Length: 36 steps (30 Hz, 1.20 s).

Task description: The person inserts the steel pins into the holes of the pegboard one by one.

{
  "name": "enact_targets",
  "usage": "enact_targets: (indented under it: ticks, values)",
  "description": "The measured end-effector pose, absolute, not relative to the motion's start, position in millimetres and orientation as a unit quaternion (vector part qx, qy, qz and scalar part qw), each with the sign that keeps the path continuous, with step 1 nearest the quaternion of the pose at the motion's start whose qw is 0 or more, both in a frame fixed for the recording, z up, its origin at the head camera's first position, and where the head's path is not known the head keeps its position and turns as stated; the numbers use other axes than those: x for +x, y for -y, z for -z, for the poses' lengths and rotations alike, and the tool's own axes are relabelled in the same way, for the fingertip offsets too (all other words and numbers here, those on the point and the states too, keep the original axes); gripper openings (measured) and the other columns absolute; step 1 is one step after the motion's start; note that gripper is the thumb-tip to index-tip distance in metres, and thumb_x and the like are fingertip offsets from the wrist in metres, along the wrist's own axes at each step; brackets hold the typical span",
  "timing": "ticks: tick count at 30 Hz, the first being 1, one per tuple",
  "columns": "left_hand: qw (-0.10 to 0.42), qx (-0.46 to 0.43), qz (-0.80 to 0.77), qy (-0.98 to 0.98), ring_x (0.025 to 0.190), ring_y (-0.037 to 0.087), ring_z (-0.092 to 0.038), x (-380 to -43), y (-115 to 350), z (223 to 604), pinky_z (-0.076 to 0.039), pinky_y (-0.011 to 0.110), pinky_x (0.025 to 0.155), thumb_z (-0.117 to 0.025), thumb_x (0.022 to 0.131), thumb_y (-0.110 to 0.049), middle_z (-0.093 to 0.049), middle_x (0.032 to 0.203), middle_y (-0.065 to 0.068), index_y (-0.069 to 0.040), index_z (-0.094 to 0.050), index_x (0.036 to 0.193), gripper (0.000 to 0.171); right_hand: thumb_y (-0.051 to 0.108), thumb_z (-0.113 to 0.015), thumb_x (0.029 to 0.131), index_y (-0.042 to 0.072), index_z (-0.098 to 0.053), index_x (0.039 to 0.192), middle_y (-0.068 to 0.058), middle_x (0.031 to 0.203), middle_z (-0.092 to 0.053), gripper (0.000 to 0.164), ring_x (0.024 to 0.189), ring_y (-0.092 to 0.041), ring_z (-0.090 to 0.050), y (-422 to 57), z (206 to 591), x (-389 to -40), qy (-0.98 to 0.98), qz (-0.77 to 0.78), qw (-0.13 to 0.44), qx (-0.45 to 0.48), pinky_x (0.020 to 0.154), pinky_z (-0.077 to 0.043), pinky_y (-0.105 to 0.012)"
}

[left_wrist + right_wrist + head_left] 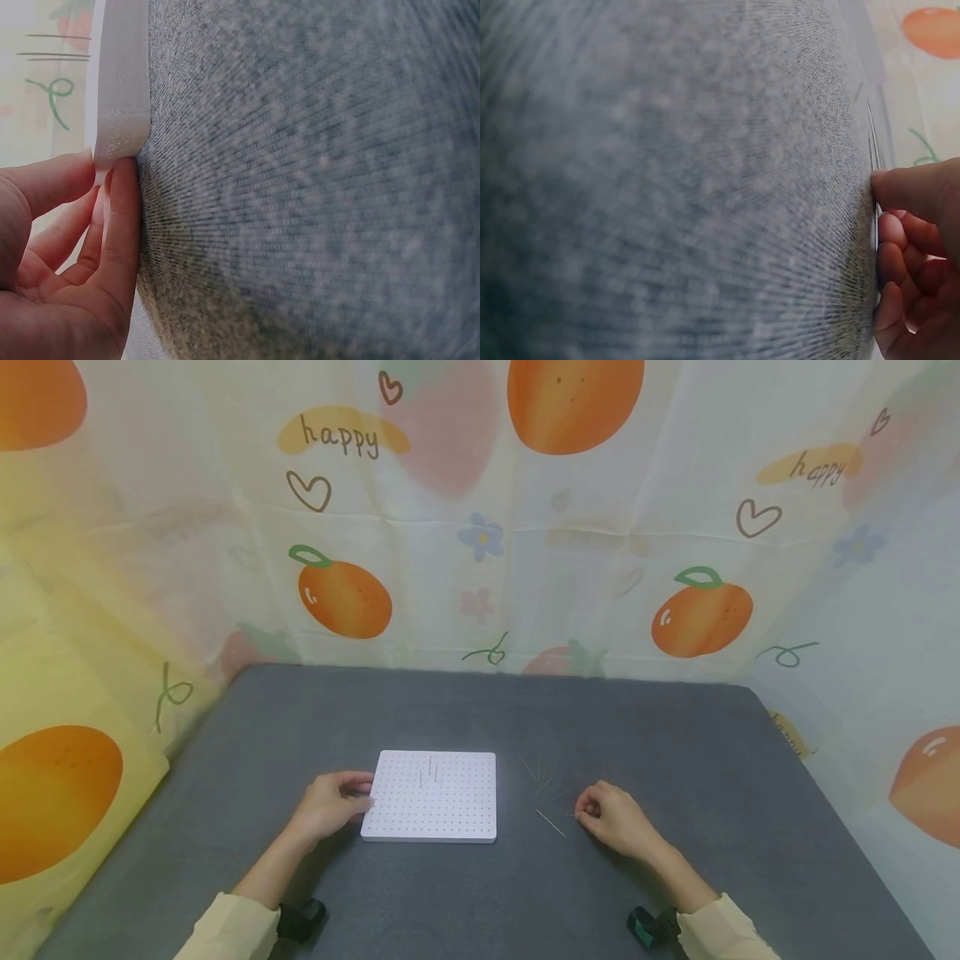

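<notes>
Head view: three upright needles (431, 766) stand in the white board (431, 810) on the counter (517, 910); the left hand (327, 802) grasps its left edge. Loose needles (551, 823) lie between board and right hand (615, 818); whether its fingers pinch one, I cannot tell.

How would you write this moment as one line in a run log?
left hand: holds white board by edge | right hand: at loose needles, grip unclear | on board: three upright needles
</notes>
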<state>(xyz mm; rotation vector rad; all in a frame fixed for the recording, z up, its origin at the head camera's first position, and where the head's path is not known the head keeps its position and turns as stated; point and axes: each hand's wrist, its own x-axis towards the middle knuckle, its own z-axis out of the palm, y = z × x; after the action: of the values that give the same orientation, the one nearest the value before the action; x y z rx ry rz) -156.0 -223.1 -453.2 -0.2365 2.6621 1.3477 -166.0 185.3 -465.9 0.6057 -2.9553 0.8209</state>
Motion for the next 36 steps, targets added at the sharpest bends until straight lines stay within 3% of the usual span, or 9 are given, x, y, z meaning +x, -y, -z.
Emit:
enact_targets:
  ticks: [24, 36]
  values:
    - [0.069, -0.077, -0.444, -0.890, 0.078, 0.016, -0.062, -157.2, 224.5, 455.9, -0.054, 0.032, 0.065, -0.066, 0.079, -0.006, -0.063, 0.105, 0.014, 0.001, -0.057, 0.119, 0.042, 0.008, -0.061, 0.084, 0.013, -0.059, 0.077, 0.006, 0.072, -0.051, 0.009, 0.063, -0.005, -0.045, -182.5, 464.8, -172.2, 0.948, -0.260, -0.021, 0.180, 0.057, -0.040, -0.022]
    - [0.074, -0.080, -0.441, -0.891, 0.078, 0.016, -0.061, -156.0, 223.9, 454.5, -0.054, 0.032, 0.067, -0.066, 0.081, -0.008, -0.062, 0.106, 0.014, -0.001, -0.058, 0.119, 0.040, 0.008, -0.059, 0.086, 0.012, -0.058, 0.082, 0.005, 0.074, -0.052, 0.005, 0.064, -0.006, -0.043, -174.5, 457.2, -176.8, 0.943, -0.273, 0.010, 0.192, 0.057, -0.038, -0.023]
